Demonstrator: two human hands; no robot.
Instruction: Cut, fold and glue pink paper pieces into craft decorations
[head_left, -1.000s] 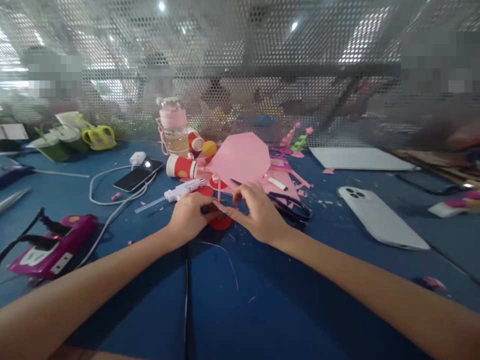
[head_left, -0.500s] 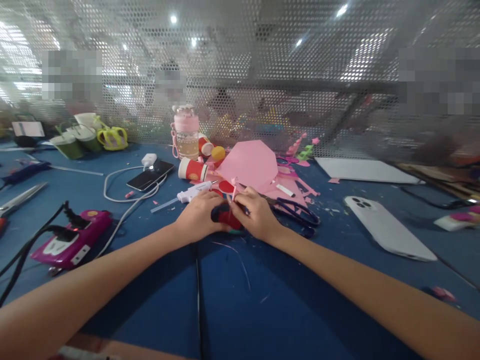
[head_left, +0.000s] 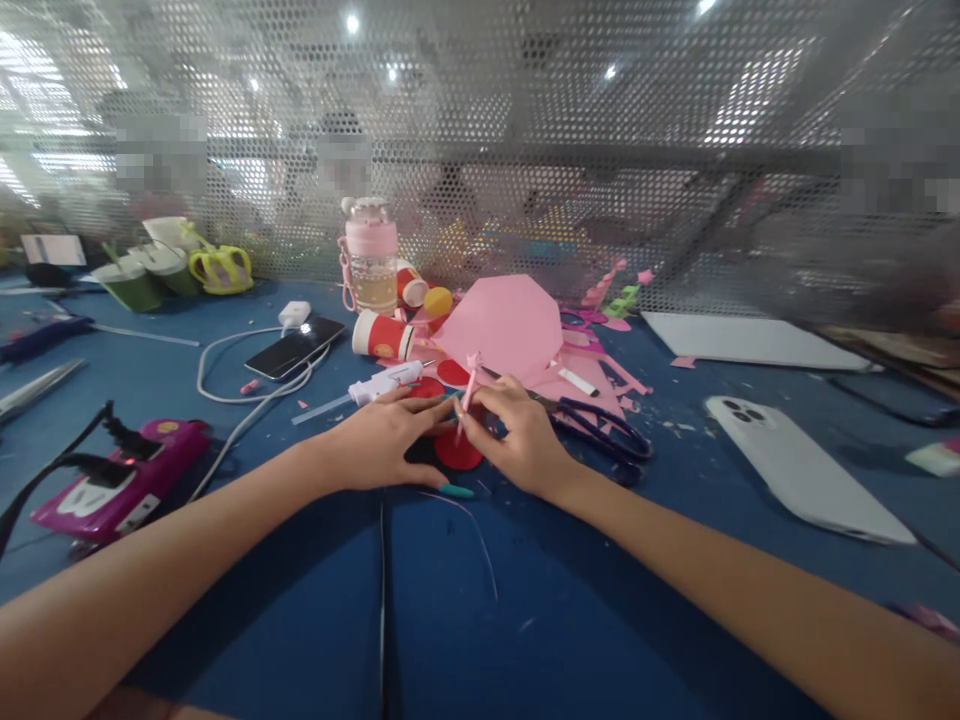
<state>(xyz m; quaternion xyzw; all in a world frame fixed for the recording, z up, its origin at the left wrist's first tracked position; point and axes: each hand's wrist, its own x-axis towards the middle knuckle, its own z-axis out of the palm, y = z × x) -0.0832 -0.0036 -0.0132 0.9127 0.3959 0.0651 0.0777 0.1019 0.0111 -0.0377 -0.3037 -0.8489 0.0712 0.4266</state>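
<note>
A thin pink paper stick [head_left: 472, 384] with a small shape at its top stands nearly upright, pinched between the thumb and fingers of my right hand [head_left: 517, 435]. Beneath it a red disc [head_left: 459, 453] lies on the blue table. My left hand [head_left: 386, 440] is low over the table beside the disc, fingers stretched out and thumb spread apart. Its fingertips come close to the stick; whether they touch it I cannot tell. Behind my left hand is a white glue gun [head_left: 386, 383]. Dark-handled scissors [head_left: 604, 430] rest just right of my right hand.
Pink paper [head_left: 510, 325] and scraps are piled behind my hands, by a red-and-white paper cup [head_left: 381, 336] and a pink-lidded bottle [head_left: 371, 260]. At left are a black phone [head_left: 295, 349] and a magenta power strip [head_left: 127, 480]. A white phone [head_left: 806, 470] lies right.
My left hand has opened, its thumb moving away from the fingers, and the red disc shows more plainly. My right hand keeps its pinch on the pink stick. The view has shifted slightly.
</note>
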